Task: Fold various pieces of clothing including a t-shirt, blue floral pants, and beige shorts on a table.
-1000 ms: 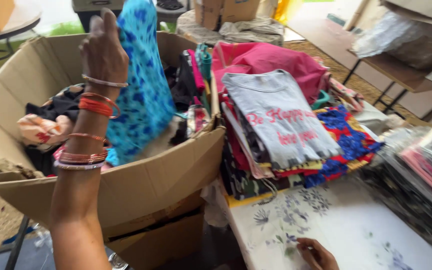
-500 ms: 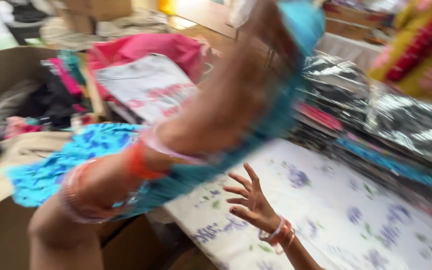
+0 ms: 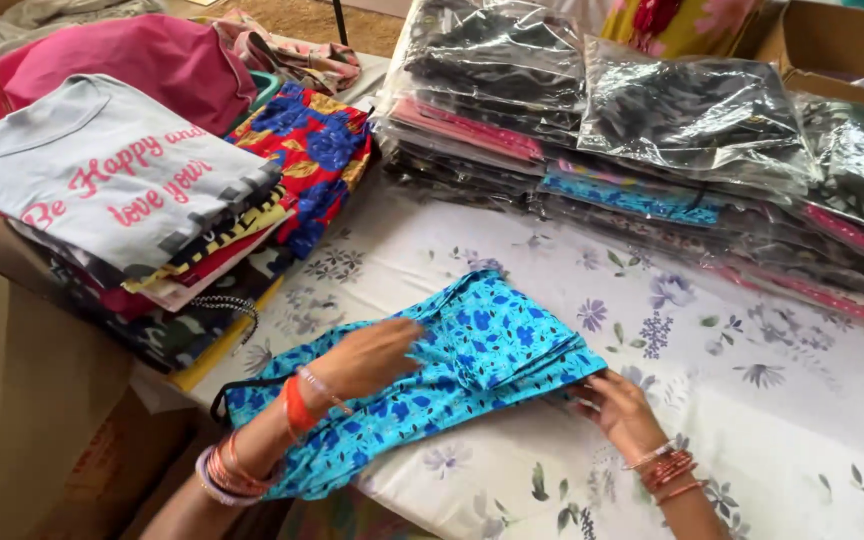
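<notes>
Turquoise floral garment (image 3: 452,370), soft and limp, lies on the flowered tablecloth (image 3: 752,400); left hand (image 3: 372,355) presses it flat, right hand (image 3: 617,405) pinches its folded edge, the likeliest handhold.

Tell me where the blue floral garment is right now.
In the head view the blue floral garment lies low and centre on the flowered tablecloth, under the left hand and right hand, right of the folded clothes stack.

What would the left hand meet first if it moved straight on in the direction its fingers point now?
The left hand lies on the turquoise flowered garment, fingers pointing right and slightly away. It would first slide over more of that cloth, toward its folded end. Past that lies the flowered tablecloth.
</notes>
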